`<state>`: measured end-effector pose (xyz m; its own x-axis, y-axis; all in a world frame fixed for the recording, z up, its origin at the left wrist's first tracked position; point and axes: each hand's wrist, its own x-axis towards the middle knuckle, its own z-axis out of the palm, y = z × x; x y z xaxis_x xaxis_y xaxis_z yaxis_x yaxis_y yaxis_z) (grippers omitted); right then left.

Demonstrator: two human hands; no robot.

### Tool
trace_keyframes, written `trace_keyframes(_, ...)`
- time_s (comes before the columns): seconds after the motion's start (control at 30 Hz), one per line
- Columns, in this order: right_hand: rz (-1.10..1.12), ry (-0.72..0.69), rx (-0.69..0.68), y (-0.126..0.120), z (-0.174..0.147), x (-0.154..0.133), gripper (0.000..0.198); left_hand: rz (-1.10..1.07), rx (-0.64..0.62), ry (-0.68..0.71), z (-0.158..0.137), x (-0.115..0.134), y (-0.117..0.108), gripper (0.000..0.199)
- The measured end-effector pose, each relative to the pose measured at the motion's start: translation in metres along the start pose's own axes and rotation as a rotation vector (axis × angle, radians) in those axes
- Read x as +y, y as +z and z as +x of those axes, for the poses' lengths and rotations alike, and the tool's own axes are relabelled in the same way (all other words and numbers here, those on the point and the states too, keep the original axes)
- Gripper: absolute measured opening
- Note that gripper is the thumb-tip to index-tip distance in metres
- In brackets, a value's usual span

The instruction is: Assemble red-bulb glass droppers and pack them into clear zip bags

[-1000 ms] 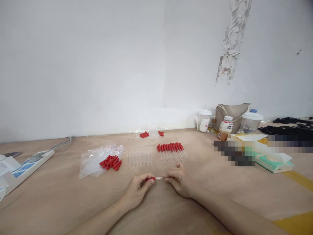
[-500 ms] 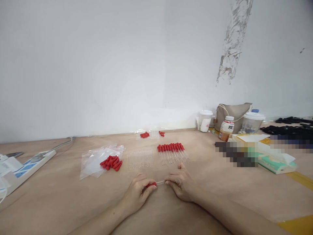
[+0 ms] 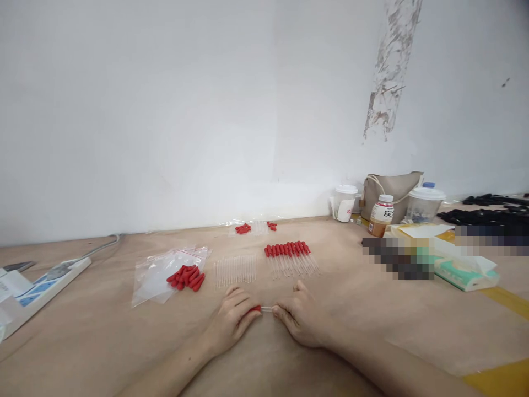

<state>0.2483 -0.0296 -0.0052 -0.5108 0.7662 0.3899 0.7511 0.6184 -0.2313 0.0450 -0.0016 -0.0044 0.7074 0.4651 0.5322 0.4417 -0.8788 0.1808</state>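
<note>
Low over the table, my left hand point(image 3: 231, 320) is closed on a red rubber bulb point(image 3: 257, 309), mostly covered by the fingers. A clear dropper tube point(image 3: 266, 309) runs from the bulb's mouth to my right hand point(image 3: 300, 317), which pinches its other end. Whether the tube sits inside the bulb or only meets it, I cannot tell. Beyond my left hand lie loose red bulbs point(image 3: 188, 275) on clear zip bags point(image 3: 151, 281). A row of bare clear tubes point(image 3: 235, 270) lies in the middle. To its right are several droppers point(image 3: 291, 256) with red bulbs on their tubes.
More red bulbs point(image 3: 243, 227) lie on plastic near the wall. A power strip point(image 3: 49, 286) is at the left. On the right stand a lidded cup point(image 3: 345, 204), a drink bottle point(image 3: 381, 216), a grey bag point(image 3: 392, 193), a clear cup point(image 3: 425, 207) and a tissue pack point(image 3: 467, 273).
My hands have come slightly closer together, and less of the tube shows between them. The whole view has shifted a little. Both hands keep their hold.
</note>
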Motion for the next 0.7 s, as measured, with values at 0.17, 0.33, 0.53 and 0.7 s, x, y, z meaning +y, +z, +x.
trace_keyframes(0.17, -0.016, 0.011, 0.025, -0.012, 0.003, 0.001, 0.023, 0.019, 0.072, -0.143, -0.005, -0.009, -0.011, 0.027)
trace_keyframes(0.33, 0.218, 0.406, 0.044, -0.012, 0.018, 0.040, 0.024, -0.053, 0.058, -0.305, -0.024, -0.017, -0.023, 0.027)
trace_keyframes(0.53, 0.178, 0.649, 0.109, -0.008, 0.068, 0.050, 0.029, -0.058, -0.016, -0.322, -0.043, -0.025, -0.039, 0.021)
trace_keyframes(0.7, -0.125, 0.695, 0.127, 0.016, 0.101, 0.029, 0.031, -0.072, -0.032, -0.361, -0.045, -0.024, -0.038, 0.016)
